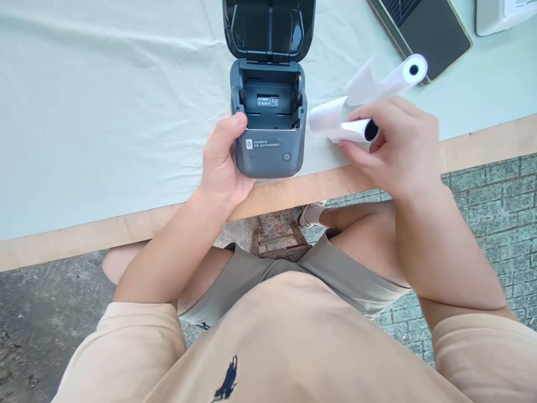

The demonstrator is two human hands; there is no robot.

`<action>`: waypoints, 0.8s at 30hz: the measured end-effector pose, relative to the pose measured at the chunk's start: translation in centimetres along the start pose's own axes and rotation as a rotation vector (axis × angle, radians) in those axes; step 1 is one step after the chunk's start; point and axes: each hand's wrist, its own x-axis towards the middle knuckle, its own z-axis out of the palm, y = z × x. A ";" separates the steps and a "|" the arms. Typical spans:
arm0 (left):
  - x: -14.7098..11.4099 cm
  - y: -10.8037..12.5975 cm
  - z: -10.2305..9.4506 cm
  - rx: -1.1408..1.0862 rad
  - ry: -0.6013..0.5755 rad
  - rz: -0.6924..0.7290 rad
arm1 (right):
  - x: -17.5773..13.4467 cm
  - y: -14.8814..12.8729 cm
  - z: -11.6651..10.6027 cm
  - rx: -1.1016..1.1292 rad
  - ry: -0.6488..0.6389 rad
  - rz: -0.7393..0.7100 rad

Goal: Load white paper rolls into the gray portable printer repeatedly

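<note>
A dark grey label printer (pixel 268 148) is in my left hand (pixel 224 159), gripped at its lower left side with the thumb on the top edge. Its black lid (pixel 269 31) is swung up and back, and the paper bay (pixel 268 115) inside holds no roll. To the right, my right hand (pixel 396 143) pinches the end of a white paper roll (pixel 352 131) with a dark core; a loose strip curls off its left side. Just beyond lies a second white paper roll (pixel 398 78), its sheet partly unrolled, with a small dark core facing right.
A pale cloth (pixel 104 112) covers the table, whose bare wooden edge (pixel 138 229) runs in front of me. At the upper right lie a dark flat device (pixel 436 39) and a white object (pixel 499 17) cut off by the frame. My legs are under the edge.
</note>
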 end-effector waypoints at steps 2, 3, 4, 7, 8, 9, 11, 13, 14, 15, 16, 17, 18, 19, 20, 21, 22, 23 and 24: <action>0.1 -0.1 -0.1 -0.015 -0.001 -0.002 | 0.2 -0.5 0.3 -0.034 -0.042 0.049; 0.1 -0.1 -0.2 -0.026 0.001 -0.006 | 0.3 -0.7 0.3 -0.052 -0.063 0.079; 0.2 -0.2 -0.3 -0.038 0.004 -0.009 | 0.4 -0.9 0.4 -0.062 -0.083 0.103; 0.3 -0.4 -0.4 -0.072 -0.009 -0.013 | 0.6 -1.0 -0.4 0.042 -0.042 0.069; 0.3 -0.4 -0.4 -0.085 -0.013 -0.006 | 0.6 -0.9 -0.9 0.103 0.026 0.040; 0.3 -0.5 -0.4 -0.097 -0.018 0.001 | 0.7 -0.7 -1.5 0.157 0.124 0.010; 0.2 -0.4 -0.3 -0.112 -0.032 0.006 | 0.8 0.0 -2.5 0.187 0.331 -0.034; 0.1 -0.2 -0.1 -0.120 -0.033 -0.004 | 1.2 0.7 -3.0 0.121 0.418 -0.016; 0.1 -0.1 0.0 -0.119 -0.031 -0.012 | 1.4 1.0 -2.9 0.092 0.390 0.027; 0.1 0.0 0.1 -0.118 -0.022 -0.018 | 1.7 1.3 -2.7 0.080 0.336 0.086; 0.0 0.0 0.1 -0.115 -0.008 -0.020 | 2.1 1.6 -2.4 0.082 0.265 0.160; 0.1 0.1 0.1 -0.112 0.000 -0.021 | 2.4 1.8 -2.0 0.095 0.204 0.231; 0.1 0.1 0.1 -0.111 -0.003 -0.014 | 2.8 2.0 -1.5 0.111 0.163 0.288; 0.1 0.0 0.1 -0.114 -0.006 -0.006 | 3.1 2.2 -1.2 0.124 0.144 0.327; 0.2 -0.1 0.0 -0.117 -0.008 -0.001 | 3.4 2.3 -0.9 0.139 0.141 0.344; 0.2 -0.2 -0.1 -0.119 -0.014 0.007 | 3.6 2.4 -0.7 0.165 0.157 0.331; 0.3 -0.2 -0.2 -0.122 -0.026 0.013 | 3.7 2.4 -0.7 0.209 0.184 0.292; 0.3 -0.3 -0.3 -0.123 -0.035 0.016 | 3.8 2.3 -0.8 0.286 0.234 0.223; 0.3 -0.4 -0.4 -0.123 -0.042 0.014 | 3.7 2.1 -1.0 0.391 0.278 0.143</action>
